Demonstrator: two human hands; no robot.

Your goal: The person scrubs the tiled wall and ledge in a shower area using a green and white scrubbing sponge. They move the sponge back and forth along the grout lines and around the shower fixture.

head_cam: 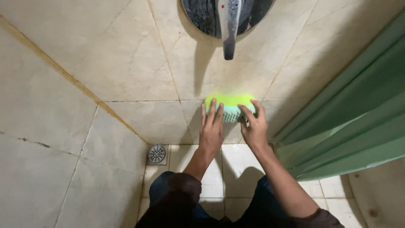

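Note:
A bright green scrub brush (pixel 230 101) with pale bristles is pressed against the beige tiled wall, low down near the floor. My left hand (pixel 211 126) lies flat over its left part, fingers stretched upward. My right hand (pixel 254 125) grips its right end, fingers curled around the edge. Both forearms reach forward from the bottom of the view.
A chrome tap lever on a round plate (pixel 228 25) juts from the wall straight above the brush. A round floor drain (pixel 157 154) sits in the corner to the left. A green shower curtain (pixel 354 118) hangs at the right. White floor tiles (pixel 238 162) lie below.

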